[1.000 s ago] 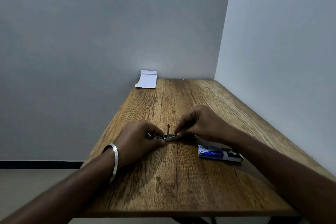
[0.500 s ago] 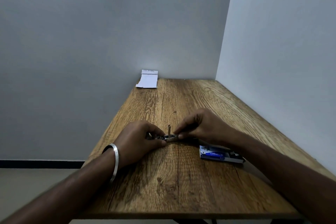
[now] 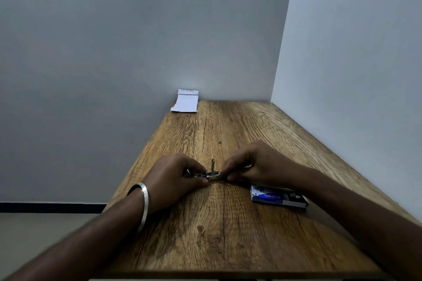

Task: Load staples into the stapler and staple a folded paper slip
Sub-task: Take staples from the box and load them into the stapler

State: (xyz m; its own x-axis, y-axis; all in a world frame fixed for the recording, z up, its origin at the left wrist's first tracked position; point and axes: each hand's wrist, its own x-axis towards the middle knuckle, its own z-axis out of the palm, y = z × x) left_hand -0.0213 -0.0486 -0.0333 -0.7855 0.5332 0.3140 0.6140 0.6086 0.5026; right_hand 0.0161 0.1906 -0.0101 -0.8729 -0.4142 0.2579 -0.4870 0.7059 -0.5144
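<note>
Little moved since before, stapler (image 3: 211, 175) pinched between left hand (image 3: 175, 178) and right hand (image 3: 255, 164) fingers, on table (image 3: 228, 235).

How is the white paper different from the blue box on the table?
The white paper is plain and pale, while the blue box is blue with printing. The paper leans against the wall at the table's far left corner; the box lies flat near the right hand. Neither hand touches either one.

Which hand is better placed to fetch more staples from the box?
Right. The right hand is nearest the open blue staple box, lying just below its wrist, while the left hand steadies the stapler from the far side.
</note>
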